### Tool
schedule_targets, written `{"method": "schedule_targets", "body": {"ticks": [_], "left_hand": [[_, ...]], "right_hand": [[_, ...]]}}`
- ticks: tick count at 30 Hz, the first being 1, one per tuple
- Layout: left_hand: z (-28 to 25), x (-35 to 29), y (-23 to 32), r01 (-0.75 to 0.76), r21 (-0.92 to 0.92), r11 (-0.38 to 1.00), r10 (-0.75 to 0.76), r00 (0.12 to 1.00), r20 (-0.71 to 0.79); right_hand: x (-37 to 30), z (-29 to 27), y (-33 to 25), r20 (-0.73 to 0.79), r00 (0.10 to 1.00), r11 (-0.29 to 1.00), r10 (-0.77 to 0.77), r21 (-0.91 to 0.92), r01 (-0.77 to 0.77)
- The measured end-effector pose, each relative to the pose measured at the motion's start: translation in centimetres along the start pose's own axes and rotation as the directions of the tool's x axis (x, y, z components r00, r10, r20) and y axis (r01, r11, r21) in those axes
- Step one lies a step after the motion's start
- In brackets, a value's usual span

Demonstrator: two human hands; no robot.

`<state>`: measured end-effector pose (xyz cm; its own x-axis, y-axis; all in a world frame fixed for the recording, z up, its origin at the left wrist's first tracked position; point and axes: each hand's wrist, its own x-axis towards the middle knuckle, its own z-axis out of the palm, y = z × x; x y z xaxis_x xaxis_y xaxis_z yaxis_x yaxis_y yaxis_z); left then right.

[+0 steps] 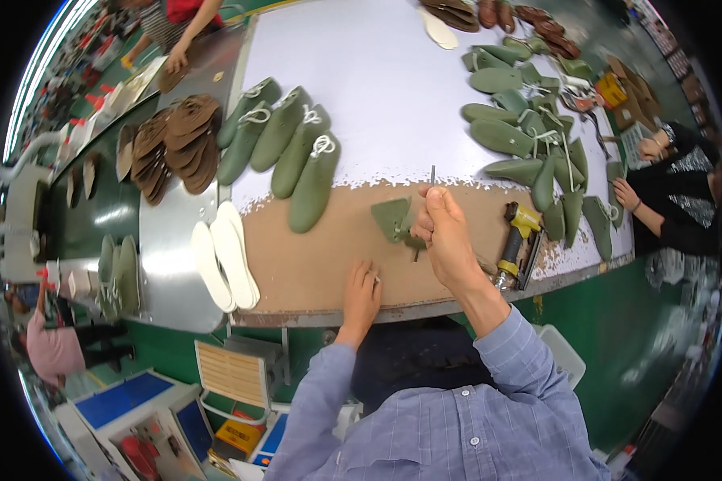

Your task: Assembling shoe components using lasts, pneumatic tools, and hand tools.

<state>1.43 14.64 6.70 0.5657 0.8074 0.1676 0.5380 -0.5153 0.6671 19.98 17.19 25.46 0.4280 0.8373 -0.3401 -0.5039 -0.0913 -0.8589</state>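
Note:
My right hand (447, 232) is closed around a thin dark metal rod (433, 175), whose tip sticks up above the fist. Partly behind that hand, a green shoe last (391, 219) lies on the brown board; the fist hides much of it. My left hand (363, 290) rests on the board near its front edge, fingers extended and a little bent, with no held thing visible. To the right of my right hand lies a yellow and black air nail gun (520, 236).
Green lasts with white cords (313, 192) stand at left, beside brown insoles (191, 136) and white insoles (231, 252). More green lasts (501, 136) crowd the right side. A co-worker's hand (627, 195) touches the right table edge; another person's hand (176, 58) is far left.

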Motion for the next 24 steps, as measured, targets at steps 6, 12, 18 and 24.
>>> {"method": "schedule_targets", "body": {"ticks": [6,12,18,24], "left_hand": [[-9.9,-7.0,-2.9,0.116,-0.027,0.993,-0.062,0.698,0.714],[-16.9,4.4,3.9,0.014,-0.181,0.983,-0.005,0.999,0.048],[-10.5,6.9,2.7,-0.036,-0.149,0.988,0.035,0.999,-0.009],[-7.4,2.6,5.9,0.047,-0.343,0.938,-0.024,0.997,0.071]], "right_hand": [[-1.1,2.8,1.9,-0.04,0.996,0.996,0.08,-0.031,-0.081],[-2.7,5.0,1.9,0.34,0.912,0.973,0.229,-0.097,-0.208],[-2.0,1.8,2.3,0.089,0.993,0.985,0.071,-0.164,-0.056],[-3.2,4.7,1.6,0.192,0.978,0.993,0.087,-0.1,-0.068]]}}
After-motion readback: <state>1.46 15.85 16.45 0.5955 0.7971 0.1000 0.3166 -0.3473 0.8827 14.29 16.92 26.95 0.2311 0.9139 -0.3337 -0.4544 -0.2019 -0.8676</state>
